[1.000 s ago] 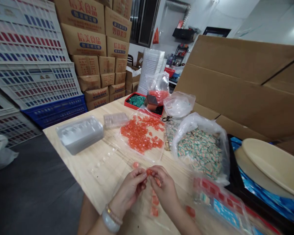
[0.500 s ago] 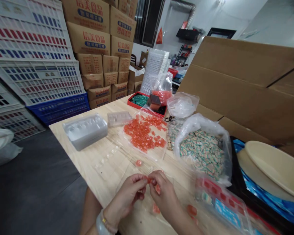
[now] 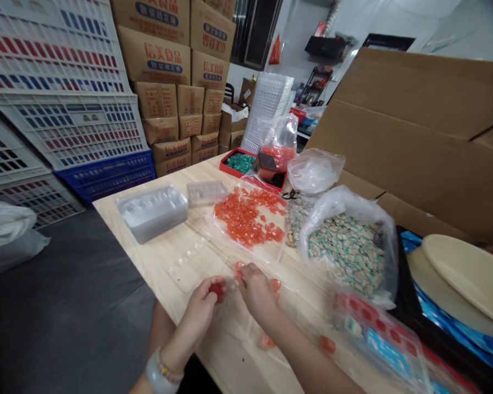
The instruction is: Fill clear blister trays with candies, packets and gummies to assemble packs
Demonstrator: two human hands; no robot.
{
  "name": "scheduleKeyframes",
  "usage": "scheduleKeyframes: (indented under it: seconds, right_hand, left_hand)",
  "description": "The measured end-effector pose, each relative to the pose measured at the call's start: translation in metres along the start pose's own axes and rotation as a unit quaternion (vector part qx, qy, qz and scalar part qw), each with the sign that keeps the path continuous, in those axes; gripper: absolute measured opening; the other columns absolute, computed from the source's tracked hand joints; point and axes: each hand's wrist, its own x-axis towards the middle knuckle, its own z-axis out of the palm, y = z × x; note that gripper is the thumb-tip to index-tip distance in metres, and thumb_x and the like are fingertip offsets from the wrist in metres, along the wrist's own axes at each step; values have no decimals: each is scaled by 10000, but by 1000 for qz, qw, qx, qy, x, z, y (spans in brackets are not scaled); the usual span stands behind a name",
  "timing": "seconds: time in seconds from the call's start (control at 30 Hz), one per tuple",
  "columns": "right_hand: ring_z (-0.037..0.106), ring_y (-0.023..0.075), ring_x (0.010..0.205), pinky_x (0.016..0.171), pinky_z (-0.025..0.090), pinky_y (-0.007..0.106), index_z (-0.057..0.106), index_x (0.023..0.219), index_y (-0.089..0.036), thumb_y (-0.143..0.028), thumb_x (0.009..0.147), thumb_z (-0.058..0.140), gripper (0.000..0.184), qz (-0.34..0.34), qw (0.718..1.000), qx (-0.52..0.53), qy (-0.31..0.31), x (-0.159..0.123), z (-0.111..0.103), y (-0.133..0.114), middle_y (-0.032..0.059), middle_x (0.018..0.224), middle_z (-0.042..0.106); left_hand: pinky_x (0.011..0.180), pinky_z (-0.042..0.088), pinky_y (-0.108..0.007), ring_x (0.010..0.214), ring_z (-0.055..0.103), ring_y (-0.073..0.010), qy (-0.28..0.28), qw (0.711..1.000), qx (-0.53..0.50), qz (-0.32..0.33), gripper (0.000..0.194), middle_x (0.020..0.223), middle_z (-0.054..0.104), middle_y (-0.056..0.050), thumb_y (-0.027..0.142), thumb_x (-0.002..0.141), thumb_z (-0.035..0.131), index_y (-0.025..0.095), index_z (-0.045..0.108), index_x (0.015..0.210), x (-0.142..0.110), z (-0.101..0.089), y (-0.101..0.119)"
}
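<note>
My left hand [image 3: 202,304] is closed around a dark red translucent piece [image 3: 218,291] that shows between thumb and fingers. To its right, my right hand [image 3: 256,289] is bent over the table, its fingertips closed on a small orange-red piece [image 3: 238,269]. Another orange-red piece [image 3: 275,285] lies just right of that hand, and one more [image 3: 268,340] sits below the forearm. Clear moulded plastic trays lie flat under and around the hands, hard to make out against the wood. Beyond them is a pile of orange-red pieces [image 3: 246,216] on a clear plastic sheet.
A stack of clear plastic trays [image 3: 152,210] stands at the table's left edge. To the right is an open bag of green-and-beige pieces [image 3: 345,249], with a red-topped clear package [image 3: 378,334] nearer me. Cream basins [image 3: 468,273] are at far right. Crates [image 3: 66,128] stand left.
My hands have moved apart. The left drew back left with a red piece; the right reached forward to the orange-red piece lying ahead. The view shifted slightly.
</note>
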Motion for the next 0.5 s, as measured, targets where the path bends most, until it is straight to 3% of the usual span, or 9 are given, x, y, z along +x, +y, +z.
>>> scheduleKeyframes:
  seconds: [0.1,0.27,0.5]
  right_hand:
    - [550,189,709,600,383,267,601,777,-135,-72,753,425,189,5,997,-53,-48,8,5,-5,92,804,581]
    - [560,216,745,628,384,281,606,787,-119,-88,760,443,169,20,997,-47,-60,8,11,-3,119,820,591]
    - [563,204,736,641,416,294,574,866,-152,-129,714,496,172,31,999,34,-4,2,12,13,78,793,594]
  left_hand:
    - [749,433,-306,773,580,-175,-12,1000,27,-1,264,832,645,-65,157,603,520,129,613,848,5,-5,-6]
    - [707,440,-285,723,581,-167,-20,998,61,2,234,798,656,-59,232,603,616,133,634,814,7,-8,-8]
    - [495,413,-218,582,536,-125,-3,999,52,8,331,730,622,-28,288,548,682,133,605,830,8,-5,-2]
